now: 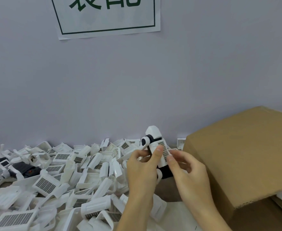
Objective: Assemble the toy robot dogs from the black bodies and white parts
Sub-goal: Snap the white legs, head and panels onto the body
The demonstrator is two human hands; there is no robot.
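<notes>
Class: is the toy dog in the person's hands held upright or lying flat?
Upright: the toy dog stands on end between left hand and right hand.

Two hands show — the left hand point(141, 167) and the right hand point(186, 170). Both are bare. No gloves, no rings, no watch. The arms are bare too, right down to the bottom edge, so no sleeve shows. The nails are short and plain, with no paint on them. The fingers are slim — the thumbs look smooth, with no marks or plasters.
</notes>
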